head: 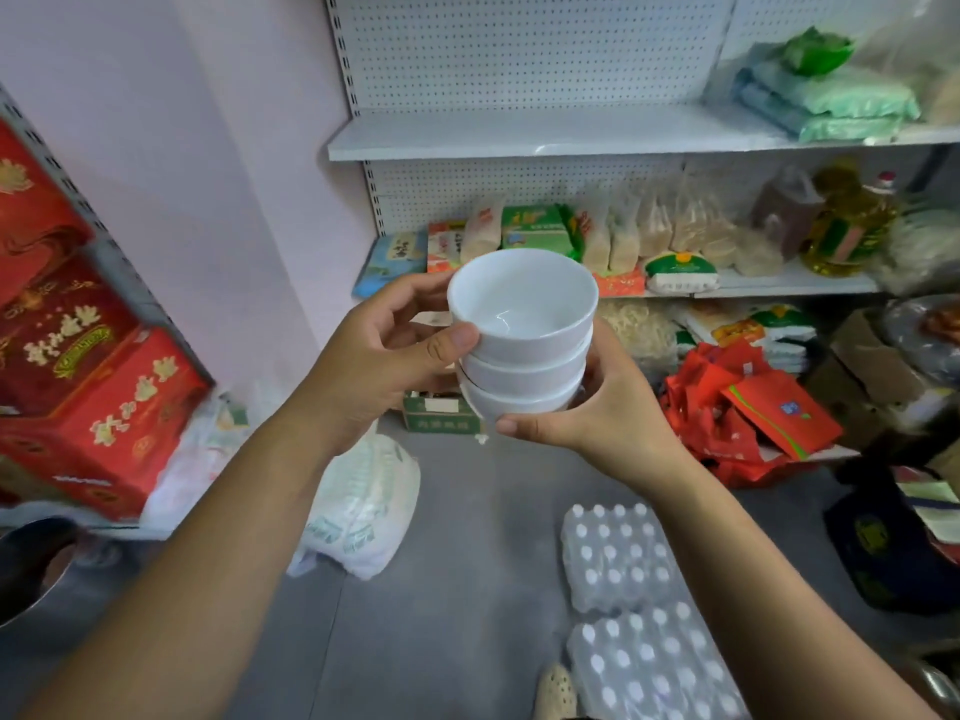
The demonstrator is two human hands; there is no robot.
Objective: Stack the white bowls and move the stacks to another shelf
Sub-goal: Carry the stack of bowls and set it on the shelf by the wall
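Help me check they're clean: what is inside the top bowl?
The top bowl looks empty: bare white inside, just a glint of light. The lower bowls are nested under it, so their insides are covered. The left hand and right hand grip only the outside.

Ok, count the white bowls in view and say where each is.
3: top bowl, middle bowl and bottom bowl, nested together, held between the left hand and right hand. Others may be hidden.
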